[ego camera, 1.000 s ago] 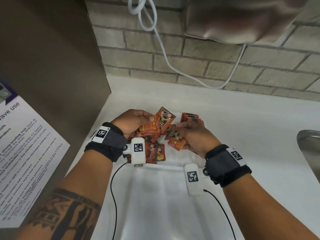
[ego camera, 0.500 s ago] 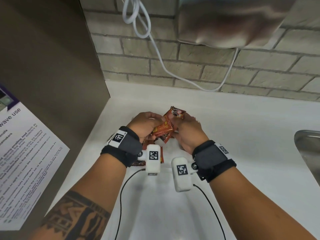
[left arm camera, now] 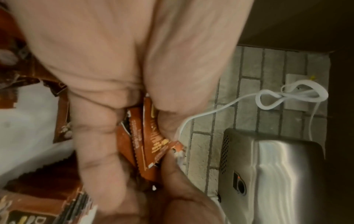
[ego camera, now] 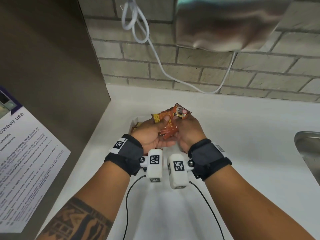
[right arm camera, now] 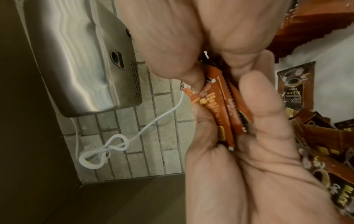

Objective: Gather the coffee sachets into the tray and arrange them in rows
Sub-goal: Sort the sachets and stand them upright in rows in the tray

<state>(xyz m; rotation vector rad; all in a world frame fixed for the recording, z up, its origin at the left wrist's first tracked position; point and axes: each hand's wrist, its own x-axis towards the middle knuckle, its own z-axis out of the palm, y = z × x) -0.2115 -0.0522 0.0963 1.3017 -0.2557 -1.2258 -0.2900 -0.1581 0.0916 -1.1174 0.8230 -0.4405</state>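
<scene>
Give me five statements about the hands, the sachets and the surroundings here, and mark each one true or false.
1. Both the left hand and the right hand hold the bunch of sachets. True.
2. The bunch of sachets is blue. False: it is orange and brown.
3. More loose sachets lie below the hands. True.
4. A black cable hangs on the brick wall. False: the cable is white.
5. The metal sink lies to the person's left. False: it is at the right edge of the head view.
</scene>
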